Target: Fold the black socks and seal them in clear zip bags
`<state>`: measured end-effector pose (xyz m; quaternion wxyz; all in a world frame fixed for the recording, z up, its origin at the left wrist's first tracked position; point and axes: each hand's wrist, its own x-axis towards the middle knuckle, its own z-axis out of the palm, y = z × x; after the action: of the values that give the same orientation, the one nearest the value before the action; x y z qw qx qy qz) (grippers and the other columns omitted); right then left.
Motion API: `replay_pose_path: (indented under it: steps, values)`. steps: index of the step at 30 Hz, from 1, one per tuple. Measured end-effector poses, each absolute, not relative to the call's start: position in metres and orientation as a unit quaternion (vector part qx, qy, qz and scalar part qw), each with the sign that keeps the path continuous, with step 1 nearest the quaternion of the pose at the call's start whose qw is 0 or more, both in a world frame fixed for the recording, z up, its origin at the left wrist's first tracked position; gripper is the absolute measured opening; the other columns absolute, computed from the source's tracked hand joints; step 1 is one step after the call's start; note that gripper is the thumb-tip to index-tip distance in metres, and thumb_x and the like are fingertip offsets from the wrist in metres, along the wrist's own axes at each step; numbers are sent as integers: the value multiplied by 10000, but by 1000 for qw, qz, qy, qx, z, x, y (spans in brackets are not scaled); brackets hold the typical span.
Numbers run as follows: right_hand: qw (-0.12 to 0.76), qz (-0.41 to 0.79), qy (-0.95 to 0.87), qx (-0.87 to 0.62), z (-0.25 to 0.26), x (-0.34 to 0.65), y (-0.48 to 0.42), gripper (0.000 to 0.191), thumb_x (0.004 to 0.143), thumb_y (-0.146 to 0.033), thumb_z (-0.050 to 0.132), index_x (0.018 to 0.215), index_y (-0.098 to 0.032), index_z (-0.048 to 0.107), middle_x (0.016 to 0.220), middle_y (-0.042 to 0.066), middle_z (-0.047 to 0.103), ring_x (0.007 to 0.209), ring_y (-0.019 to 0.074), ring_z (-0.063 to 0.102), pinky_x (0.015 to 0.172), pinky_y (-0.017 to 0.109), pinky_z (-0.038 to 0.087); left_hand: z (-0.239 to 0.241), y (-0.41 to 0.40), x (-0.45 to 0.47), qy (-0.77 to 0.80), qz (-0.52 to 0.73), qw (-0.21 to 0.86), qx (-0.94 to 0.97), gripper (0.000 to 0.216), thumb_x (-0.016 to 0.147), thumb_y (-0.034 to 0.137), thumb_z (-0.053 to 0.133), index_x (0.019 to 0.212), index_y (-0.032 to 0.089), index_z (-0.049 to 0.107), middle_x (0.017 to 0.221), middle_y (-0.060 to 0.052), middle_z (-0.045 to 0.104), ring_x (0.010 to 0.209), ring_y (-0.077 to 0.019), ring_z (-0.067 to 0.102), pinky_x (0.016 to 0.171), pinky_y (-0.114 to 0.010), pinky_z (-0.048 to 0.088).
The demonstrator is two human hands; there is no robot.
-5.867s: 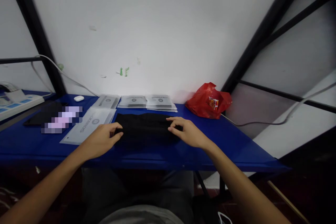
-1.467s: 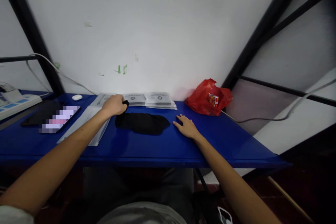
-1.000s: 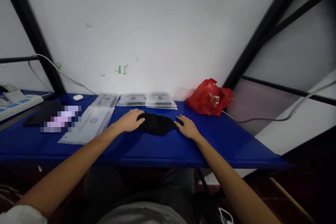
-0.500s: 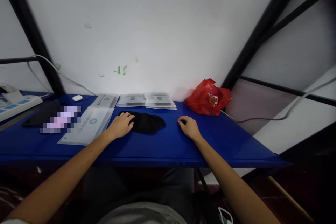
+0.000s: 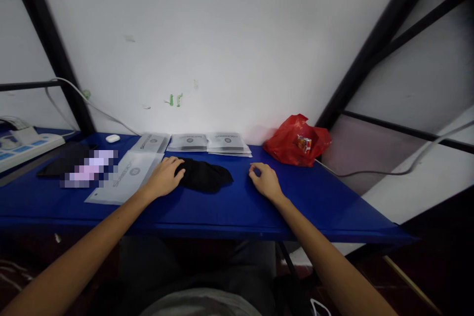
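Note:
A piece of black cloth [image 5: 207, 176], folded or bunched, lies on the blue table [image 5: 222, 210]. My left hand [image 5: 165, 176] rests at the cloth's left end with its fingertips on it; the thumb stands apart and the fingers are loosely bent. To the right of the cloth, my right hand [image 5: 265, 180] lies on the table top, holding nothing. Its fingers are loosely curled, with a gap between thumb and forefinger. Left of my left hand is a large translucent printed bag [image 5: 126, 177], flat on the table.
Smaller printed bags [image 5: 188, 142] lie along the wall, several of them stacked. At the back right sits a red plastic bag [image 5: 292, 145] with a small packet. Toward the left are a white earphone case [image 5: 113, 138], a blurred-out phone-like object [image 5: 89, 168] and a power strip [image 5: 33, 150].
My left hand has slid a little leftward at the cloth's end. My right hand has barely moved. The whole view has shifted slightly.

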<state>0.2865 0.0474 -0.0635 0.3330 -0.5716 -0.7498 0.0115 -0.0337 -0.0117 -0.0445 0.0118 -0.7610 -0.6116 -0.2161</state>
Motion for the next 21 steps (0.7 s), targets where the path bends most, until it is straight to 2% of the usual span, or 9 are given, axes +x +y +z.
replay_pose_path:
  steps: [4, 7, 10, 13, 16, 21]
  values:
    - [377, 6, -787, -488, -54, 245, 32, 190, 834, -266, 464, 872, -202, 639, 1086, 87, 647, 1053, 223, 551, 943, 385, 404, -41, -16, -40, -695, -199, 43, -690, 403, 884, 351, 353, 1174, 134, 530, 1166, -140, 557, 1099, -282, 469, 902, -401, 394]
    - [332, 22, -853, -402, -48, 204, 20, 287, 858, -304, 465, 1087, -211, 610, 1202, 94, 593, 1140, 227, 505, 985, 422, 371, -41, -17, -43, -727, -160, 44, -666, 413, 875, 372, 354, 1156, 133, 541, 1154, -159, 567, 1095, -300, 473, 867, -410, 408]
    - [270, 15, -909, -318, -43, 169, 13, 384, 887, -354, 442, 1227, -207, 540, 1364, 109, 463, 1261, 234, 400, 1036, 437, 314, -41, -16, -44, -737, -135, 45, -661, 424, 867, 389, 351, 1114, 120, 567, 1123, -169, 588, 1095, -308, 478, 861, -411, 413]
    - [212, 6, -933, -291, -42, 148, 16, 411, 909, -398, 403, 1242, -199, 540, 1387, 113, 439, 1305, 261, 346, 1053, 461, 277, -39, -15, -44, -745, -116, 36, -656, 438, 855, 412, 360, 1086, 113, 581, 1104, -173, 609, 1099, -315, 487, 859, -406, 417]
    - [163, 12, -936, -312, -43, 145, 23, 421, 918, -408, 382, 1232, -188, 555, 1337, 108, 502, 1288, 289, 368, 1044, 501, 270, -36, -14, -44, -748, -110, 16, -655, 452, 841, 431, 372, 1072, 110, 591, 1080, -184, 629, 1096, -329, 509, 833, -403, 434]
    - [151, 25, -934, -322, -48, 154, 30, 414, 922, -389, 383, 1251, -193, 540, 1288, 91, 553, 1262, 270, 408, 1038, 487, 282, -33, -1, -46, -763, -134, -35, -631, 459, 792, 459, 441, 1057, 118, 597, 1079, -187, 646, 1052, -314, 577, 782, -357, 461]
